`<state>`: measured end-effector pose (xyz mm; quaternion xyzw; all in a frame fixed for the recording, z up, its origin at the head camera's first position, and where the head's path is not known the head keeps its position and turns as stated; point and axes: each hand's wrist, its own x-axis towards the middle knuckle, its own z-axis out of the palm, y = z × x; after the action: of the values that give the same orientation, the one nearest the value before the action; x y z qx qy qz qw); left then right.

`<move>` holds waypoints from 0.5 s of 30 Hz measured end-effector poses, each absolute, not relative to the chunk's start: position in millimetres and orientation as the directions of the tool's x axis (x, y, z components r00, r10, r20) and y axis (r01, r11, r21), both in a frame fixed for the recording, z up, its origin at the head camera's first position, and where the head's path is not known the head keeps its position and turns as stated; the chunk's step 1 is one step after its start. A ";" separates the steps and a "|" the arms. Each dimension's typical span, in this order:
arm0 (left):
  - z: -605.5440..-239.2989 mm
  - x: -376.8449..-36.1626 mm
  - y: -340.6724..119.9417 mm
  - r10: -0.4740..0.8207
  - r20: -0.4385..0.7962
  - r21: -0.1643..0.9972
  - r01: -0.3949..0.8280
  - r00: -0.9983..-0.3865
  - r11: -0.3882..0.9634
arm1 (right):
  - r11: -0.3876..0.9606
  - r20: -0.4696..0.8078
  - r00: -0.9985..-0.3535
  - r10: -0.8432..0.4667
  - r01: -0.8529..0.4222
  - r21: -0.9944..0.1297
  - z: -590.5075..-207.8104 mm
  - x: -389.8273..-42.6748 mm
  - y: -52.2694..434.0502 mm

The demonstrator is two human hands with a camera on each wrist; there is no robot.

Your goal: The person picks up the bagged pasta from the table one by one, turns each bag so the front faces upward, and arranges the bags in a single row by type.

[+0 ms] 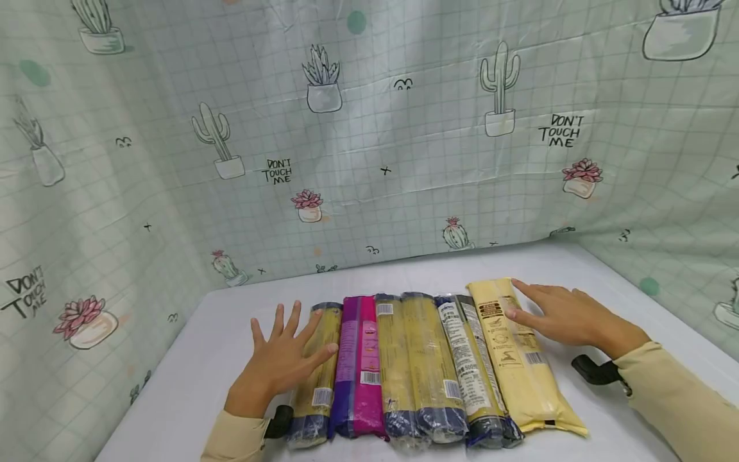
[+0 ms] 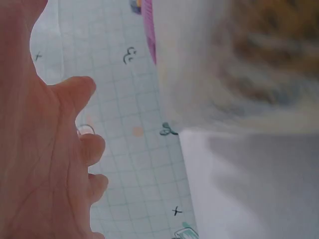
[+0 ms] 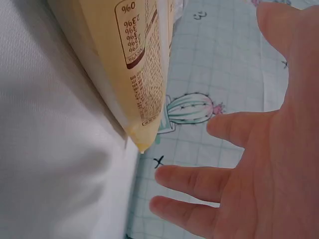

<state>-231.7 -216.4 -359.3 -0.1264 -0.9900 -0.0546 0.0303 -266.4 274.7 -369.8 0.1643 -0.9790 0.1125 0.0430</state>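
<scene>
Several long noodle packets lie side by side on the white table. My left hand lies flat with spread fingers against the leftmost yellow packet, thumb on top of it. My right hand rests open on the far end of the rightmost pale yellow packet, fingers straight. Between them lie a magenta and purple packet, two yellow packets and a dark-labelled packet. In the right wrist view the pale yellow packet sits beside my spread fingers. The left wrist view shows my palm and a blurred packet.
A cactus-print curtain walls the table at the back and both sides. A black wrist mount sits on my right forearm and another on my left. Bare table surface lies left of the packets and behind them.
</scene>
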 end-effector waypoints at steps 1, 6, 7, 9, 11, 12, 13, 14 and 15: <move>-358.7 -231.5 -215.5 0.248 0.072 0.097 0.254 -0.966 0.962 | 0.917 0.121 -0.940 -0.319 -0.338 -0.213 -370.1 -266.2 273.1; -355.7 -230.9 -212.3 0.248 0.061 0.108 0.253 -0.967 0.961 | 0.912 0.097 -0.942 -0.321 -0.335 -0.235 -372.8 -266.6 264.5; -355.0 -230.8 -211.0 0.252 0.063 0.114 0.258 -0.966 0.959 | 0.913 0.091 -0.943 -0.319 -0.331 -0.236 -373.3 -266.7 263.3; -353.7 -230.8 -207.2 0.268 0.078 0.120 0.275 -0.960 0.954 | 0.915 0.086 -0.945 -0.316 -0.328 -0.235 -374.0 -267.3 262.0; -352.4 -231.4 -201.0 0.285 0.093 0.125 0.295 -0.954 0.947 | 0.914 0.083 -0.944 -0.320 -0.330 -0.236 -374.2 -268.2 261.3; -351.8 -231.8 -197.3 0.295 0.096 0.126 0.305 -0.951 0.944 | 0.911 0.086 -0.942 -0.326 -0.337 -0.236 -374.3 -268.9 260.6; -351.1 -232.2 -193.1 0.304 0.099 0.129 0.315 -0.947 0.940 | 0.908 0.089 -0.939 -0.333 -0.345 -0.237 -374.2 -269.8 259.8; -350.3 -232.8 -188.5 0.316 0.099 0.132 0.327 -0.944 0.936 | 0.905 0.092 -0.934 -0.344 -0.356 -0.232 -374.0 -271.0 258.9; -349.5 -233.6 -183.5 0.329 0.093 0.136 0.339 -0.940 0.931 | 0.903 0.095 -0.932 -0.350 -0.363 -0.230 -373.6 -271.9 257.8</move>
<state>-233.6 -183.5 -349.5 -0.1701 -0.9819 -0.0753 0.0345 -271.9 257.8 -373.6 0.1829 -0.9751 0.1226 0.0255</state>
